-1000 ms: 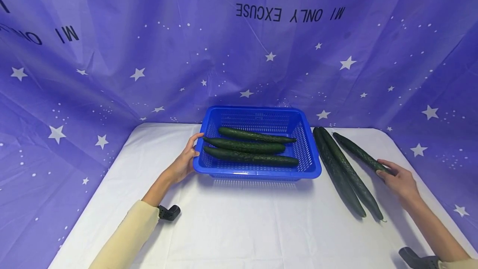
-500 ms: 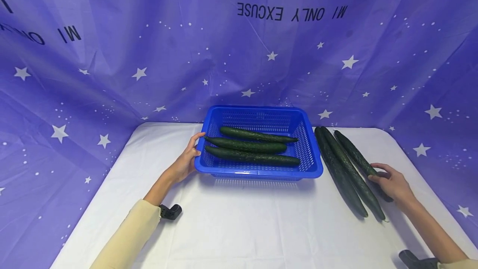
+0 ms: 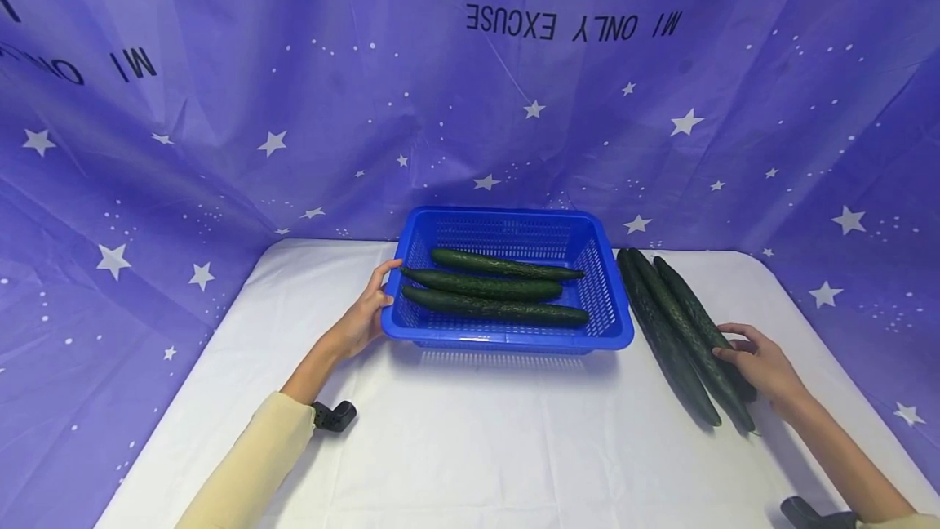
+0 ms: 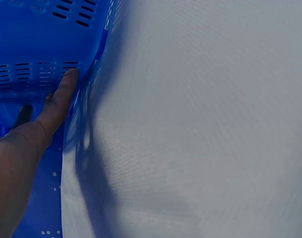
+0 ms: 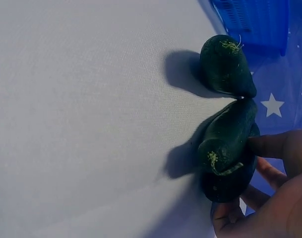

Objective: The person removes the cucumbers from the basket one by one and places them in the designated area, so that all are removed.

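My left hand grips the left end of a blue plastic basket. In the left wrist view, a finger lies along the basket's slotted wall. Inside the basket are three dark green cucumbers, the nearest cucumber lying lengthwise. Three more lie side by side on the table to the right of it. My right hand holds the rightmost cucumber around its near half, partly hiding it. That one rests against the middle cucumber; the left cucumber lies beside the basket.
A white cloth covers the table. Behind and around it hangs a purple curtain with stars and lettering. Black wrist devices, such as the left wrist mount, are on both forearms.
My right hand has moved left with the rightmost cucumber, swinging its near end in against the other two. The left hand and the basket stay in place.
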A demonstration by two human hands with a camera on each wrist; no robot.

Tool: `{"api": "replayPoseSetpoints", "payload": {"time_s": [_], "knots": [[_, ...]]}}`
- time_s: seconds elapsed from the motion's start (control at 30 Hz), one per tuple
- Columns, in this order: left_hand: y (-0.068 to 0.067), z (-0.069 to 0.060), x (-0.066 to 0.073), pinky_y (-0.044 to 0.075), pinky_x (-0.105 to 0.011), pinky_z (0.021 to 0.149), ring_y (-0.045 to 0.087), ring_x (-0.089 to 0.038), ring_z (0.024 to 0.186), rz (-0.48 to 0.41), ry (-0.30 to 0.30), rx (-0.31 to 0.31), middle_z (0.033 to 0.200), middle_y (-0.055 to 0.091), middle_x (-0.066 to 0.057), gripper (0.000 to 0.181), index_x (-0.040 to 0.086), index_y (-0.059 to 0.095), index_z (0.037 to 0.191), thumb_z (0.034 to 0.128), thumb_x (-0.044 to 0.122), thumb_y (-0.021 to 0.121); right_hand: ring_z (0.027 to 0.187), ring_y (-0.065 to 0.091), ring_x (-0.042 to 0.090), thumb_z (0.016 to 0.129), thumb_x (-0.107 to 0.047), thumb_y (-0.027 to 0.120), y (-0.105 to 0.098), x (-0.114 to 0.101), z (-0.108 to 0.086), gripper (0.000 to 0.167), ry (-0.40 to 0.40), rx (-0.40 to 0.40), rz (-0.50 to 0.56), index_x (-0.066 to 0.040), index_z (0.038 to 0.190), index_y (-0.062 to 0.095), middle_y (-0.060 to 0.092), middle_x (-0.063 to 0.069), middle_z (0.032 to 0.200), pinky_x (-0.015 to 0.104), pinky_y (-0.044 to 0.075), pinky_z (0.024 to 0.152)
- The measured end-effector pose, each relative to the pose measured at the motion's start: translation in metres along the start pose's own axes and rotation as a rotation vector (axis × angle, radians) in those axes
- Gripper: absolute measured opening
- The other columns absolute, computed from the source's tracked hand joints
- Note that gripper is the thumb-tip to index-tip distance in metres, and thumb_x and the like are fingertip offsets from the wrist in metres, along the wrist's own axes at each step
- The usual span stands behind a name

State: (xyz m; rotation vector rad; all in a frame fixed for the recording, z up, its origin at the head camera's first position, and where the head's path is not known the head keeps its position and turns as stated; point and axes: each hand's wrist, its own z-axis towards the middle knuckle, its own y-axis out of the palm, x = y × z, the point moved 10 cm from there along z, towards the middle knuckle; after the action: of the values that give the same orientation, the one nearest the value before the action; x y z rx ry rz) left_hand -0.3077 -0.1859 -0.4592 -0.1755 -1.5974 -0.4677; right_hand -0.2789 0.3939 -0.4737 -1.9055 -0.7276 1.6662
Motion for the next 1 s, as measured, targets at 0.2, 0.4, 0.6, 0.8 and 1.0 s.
{"api": "replayPoseSetpoints", "payload": {"time_s": [0.2,0.4,0.6,0.8,1.0], "knots": [[0.001,-0.001,0.002,0.056,-0.046,0.084,0.041,-0.057,0.124,-0.007,0.004,0.004,0.152,0.018,-0.029,0.07,0.023,0.011,0.154,0.0887,0.011,0.034,0.112,0.051,0.047,0.101,-0.026,0.055,-0.01,-0.006,0.002,0.051,-0.02,0.083,-0.003,0.009,0.137,0.046,0.055,0.036,0.126,0.04,0.044,0.081],[-0.001,-0.001,0.001,0.056,-0.044,0.084,0.044,-0.054,0.122,-0.005,0.009,0.014,0.153,0.017,-0.03,0.071,0.023,0.012,0.154,0.0879,0.012,0.034,0.103,0.054,0.016,0.101,-0.025,0.056,-0.021,-0.048,0.007,0.045,-0.098,0.186,0.057,0.007,0.133,0.052,0.056,0.023,0.126,0.022,0.042,0.074],[-0.001,-0.001,0.0,0.056,-0.043,0.084,0.044,-0.054,0.122,-0.005,0.001,0.021,0.154,0.017,-0.029,0.072,0.022,0.01,0.155,0.0878,0.012,0.033,0.093,0.054,-0.014,0.1,-0.019,0.06,-0.01,-0.11,0.008,0.037,-0.288,0.127,0.157,0.002,0.13,0.057,0.057,-0.016,0.113,0.008,0.046,0.075],[-0.001,0.0,0.0,0.056,-0.044,0.084,0.045,-0.054,0.122,0.0,0.002,0.016,0.154,0.016,-0.03,0.072,0.021,0.009,0.155,0.088,0.013,0.034,0.11,0.058,0.002,0.1,-0.019,0.059,0.025,-0.169,0.009,0.042,-0.39,-0.046,0.144,0.004,0.135,0.055,0.057,0.019,0.133,0.01,0.046,0.085],[0.0,-0.001,0.0,0.055,-0.044,0.085,0.045,-0.054,0.122,0.002,-0.003,0.018,0.153,0.019,-0.029,0.071,0.023,0.011,0.154,0.088,0.013,0.034,0.11,0.063,0.026,0.099,-0.015,0.061,0.057,-0.211,0.016,0.038,-0.453,-0.183,0.122,-0.001,0.135,0.059,0.058,0.022,0.134,0.017,0.051,0.082]]}}
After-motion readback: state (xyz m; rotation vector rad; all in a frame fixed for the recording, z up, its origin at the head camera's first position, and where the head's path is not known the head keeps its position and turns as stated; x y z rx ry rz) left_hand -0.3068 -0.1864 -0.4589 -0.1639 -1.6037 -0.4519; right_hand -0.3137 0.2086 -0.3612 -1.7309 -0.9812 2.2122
